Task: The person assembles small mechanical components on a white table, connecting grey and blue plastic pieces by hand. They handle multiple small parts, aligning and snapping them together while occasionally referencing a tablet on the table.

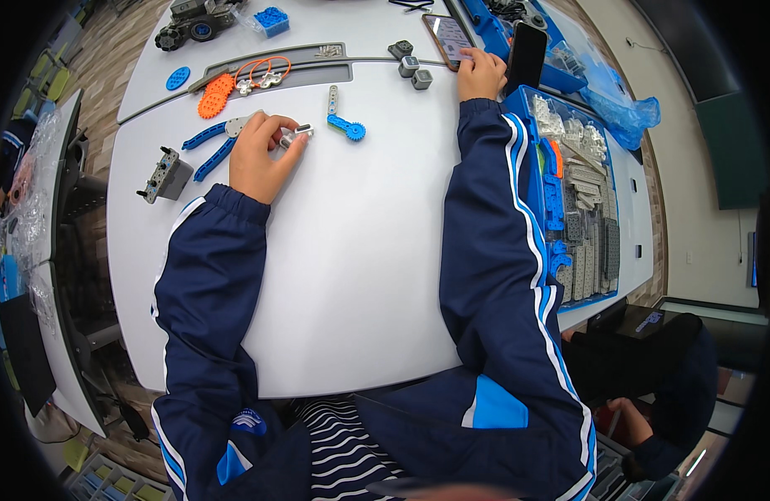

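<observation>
My left hand [262,157] is closed over the table at the left, pinching a small light-grey plastic part [302,130] between thumb and fingers. Partly under that hand is a pliers-like tool with blue handles [204,135]. A grey block with black pegs [165,177] lies left of it. Right of the hand rests a small grey beam joined to a blue gear [354,130]. My right hand [482,78] reaches to the far right, its loosely bent fingers at the near corner of a lit phone [446,39]; nothing shows gripped in it.
A dark phone [527,57] stands beside my right hand. A blue bin [528,125] of sorted kit parts is at the right. Orange gears [215,98], a grey tray [310,75], small grey cubes [409,65] and a wheeled model [193,23] lie farther off. Someone sits at lower right.
</observation>
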`<state>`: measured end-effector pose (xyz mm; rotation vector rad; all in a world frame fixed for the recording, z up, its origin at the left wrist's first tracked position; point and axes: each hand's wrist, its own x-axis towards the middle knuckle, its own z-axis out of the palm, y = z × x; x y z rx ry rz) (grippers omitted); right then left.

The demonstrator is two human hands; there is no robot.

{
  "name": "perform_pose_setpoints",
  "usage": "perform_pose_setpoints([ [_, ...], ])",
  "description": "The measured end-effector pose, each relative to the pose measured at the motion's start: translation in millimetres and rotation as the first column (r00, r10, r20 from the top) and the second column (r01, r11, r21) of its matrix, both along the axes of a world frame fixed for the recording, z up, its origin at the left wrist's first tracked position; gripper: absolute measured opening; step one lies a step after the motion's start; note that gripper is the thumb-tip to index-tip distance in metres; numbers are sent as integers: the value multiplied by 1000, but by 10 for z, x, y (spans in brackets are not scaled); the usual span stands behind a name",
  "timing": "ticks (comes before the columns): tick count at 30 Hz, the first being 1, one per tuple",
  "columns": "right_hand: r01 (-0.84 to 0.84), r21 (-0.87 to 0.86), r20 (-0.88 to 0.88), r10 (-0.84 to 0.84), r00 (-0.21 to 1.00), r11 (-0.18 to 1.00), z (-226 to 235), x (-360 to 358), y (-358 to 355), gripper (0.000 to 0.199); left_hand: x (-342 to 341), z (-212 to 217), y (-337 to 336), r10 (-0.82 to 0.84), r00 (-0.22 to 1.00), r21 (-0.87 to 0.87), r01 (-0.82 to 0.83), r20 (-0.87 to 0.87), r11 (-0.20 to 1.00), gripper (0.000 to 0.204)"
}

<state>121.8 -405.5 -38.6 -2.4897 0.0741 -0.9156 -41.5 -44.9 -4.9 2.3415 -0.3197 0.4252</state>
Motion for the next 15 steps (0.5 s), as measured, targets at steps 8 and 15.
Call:
perform_pose_setpoints([
  [8, -8, 67, 150, -2, 989, 998, -31, 62, -6, 27, -2, 9, -5, 4, 1000, 4, -4, -3, 1000, 19],
  [15, -40, 24, 62, 39, 997, 999, -34, 23, -36, 26, -2, 9, 2, -1, 1000, 1, 1, -4, 1000, 19],
])
